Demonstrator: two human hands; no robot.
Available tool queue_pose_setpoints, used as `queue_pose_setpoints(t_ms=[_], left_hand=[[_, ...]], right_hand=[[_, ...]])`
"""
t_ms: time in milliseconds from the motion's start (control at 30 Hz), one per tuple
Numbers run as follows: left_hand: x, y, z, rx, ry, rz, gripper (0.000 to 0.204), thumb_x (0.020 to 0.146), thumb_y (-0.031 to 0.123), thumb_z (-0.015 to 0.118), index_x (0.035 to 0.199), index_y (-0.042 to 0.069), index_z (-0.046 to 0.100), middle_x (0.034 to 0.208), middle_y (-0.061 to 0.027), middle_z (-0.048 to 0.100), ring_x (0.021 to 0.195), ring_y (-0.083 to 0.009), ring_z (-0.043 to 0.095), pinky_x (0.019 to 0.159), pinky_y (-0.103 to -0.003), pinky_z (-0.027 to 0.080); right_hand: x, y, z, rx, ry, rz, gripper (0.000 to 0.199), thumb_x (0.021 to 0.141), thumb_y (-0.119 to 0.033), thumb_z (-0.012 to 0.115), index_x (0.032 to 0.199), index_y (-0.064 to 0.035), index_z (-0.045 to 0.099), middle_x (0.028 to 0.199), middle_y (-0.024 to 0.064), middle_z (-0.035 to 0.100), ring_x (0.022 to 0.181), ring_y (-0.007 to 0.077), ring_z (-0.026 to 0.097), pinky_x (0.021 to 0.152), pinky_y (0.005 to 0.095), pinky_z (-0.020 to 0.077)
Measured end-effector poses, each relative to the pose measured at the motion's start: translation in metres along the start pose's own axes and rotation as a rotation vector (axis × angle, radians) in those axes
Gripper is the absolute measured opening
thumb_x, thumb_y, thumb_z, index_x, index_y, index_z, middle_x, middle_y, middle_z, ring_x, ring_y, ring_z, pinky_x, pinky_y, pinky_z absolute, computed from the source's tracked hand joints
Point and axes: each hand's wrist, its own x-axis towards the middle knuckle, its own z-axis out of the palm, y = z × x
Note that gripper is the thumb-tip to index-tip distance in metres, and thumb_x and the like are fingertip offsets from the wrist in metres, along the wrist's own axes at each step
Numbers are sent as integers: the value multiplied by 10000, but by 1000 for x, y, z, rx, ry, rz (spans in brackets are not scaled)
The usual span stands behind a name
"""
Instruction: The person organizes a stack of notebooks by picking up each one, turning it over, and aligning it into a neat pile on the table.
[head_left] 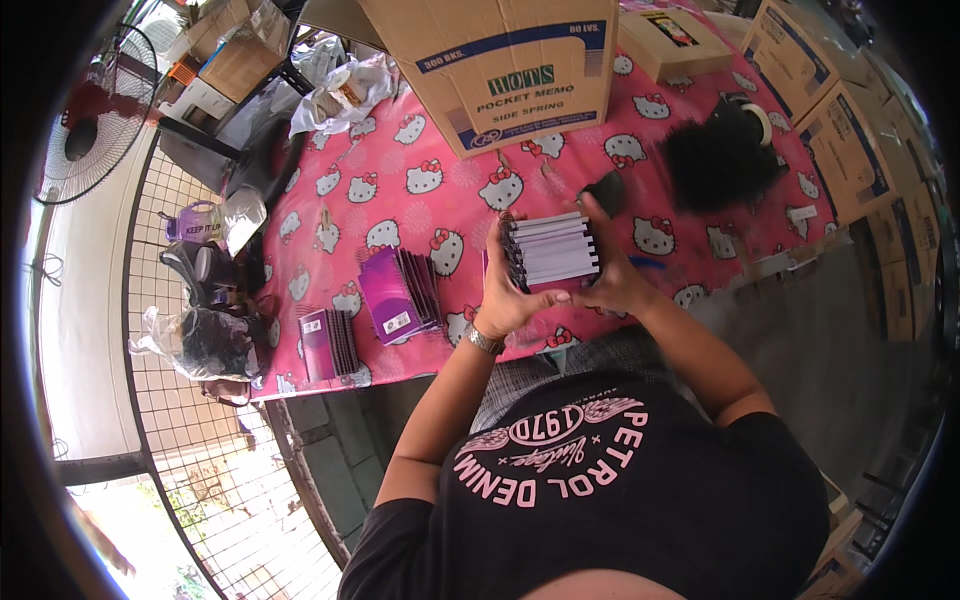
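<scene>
Head view: both hands grip a block of notebooks (552,250) at the table's (385,205) near side, the left hand (505,298) clasping one end, the right hand (618,272) the other, thumbs meeting in front. White page edges face up, with dark coils at both ends and a strip of purple cover nearest the wearer. To an onlooker, the block looks moderately heavy and firm when squeezed, yet apt to slide apart, since the covers may be slick; the wire coils could snag or bend. Best hold would be flat pressure from both ends, thumbs steadying the front. Two purple piles, one larger (395,295) and one smaller (325,345), lie to the left. Palms hide much of the block, its underside is out of sight, and whether it touches the table cannot be told; the black bristly shape (715,165) at right is hard to identify.
</scene>
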Motion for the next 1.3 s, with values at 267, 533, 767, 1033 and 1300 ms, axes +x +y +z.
queue_pose_setpoints(t_ms=[267,533,767,1033,1300], left_hand=[[-10,-19,-6,19,1,-103,1032,589,164,944,1361,-3,279,1281,-140,439,1174,-223,502,1005,-366,448],[-10,-11,3,-132,2,-159,948,612,145,933,1298,30,288,1239,-134,471,1168,-216,511,1010,-362,433],[-16,-23,-1,-37,-12,-92,960,620,183,937,1305,44,279,1238,-136,499,1198,-221,515,1033,-365,420],[-13,-23,-4,201,-109,-13,1073,601,277,961,1348,22,233,1259,-150,489,1199,-234,515,1037,-377,423],[-18,-21,-5,87,-52,-79,1089,582,325,970,1345,21,255,1246,-143,504,1199,-218,517,1036,-367,425]], right_hand=[[31,-64,-16,-897,-251,-325,849,689,-389,837,1356,16,503,1424,159,478,1372,340,418,1179,488,295],[13,-31,-28,-532,-48,-233,1116,664,-454,859,1488,49,298,1568,219,285,1470,345,269,1185,461,256],[5,-24,4,-123,24,-55,1358,625,-513,896,1557,-3,49,1607,213,147,1442,336,295,1170,441,271],[-15,7,1,-154,-109,51,1316,589,-395,942,1542,-31,111,1538,168,257,1376,277,371,1130,410,335],[-4,-6,-14,-535,-44,-370,1218,626,-454,904,1524,-57,182,1515,204,333,1332,340,456,1082,442,410]])
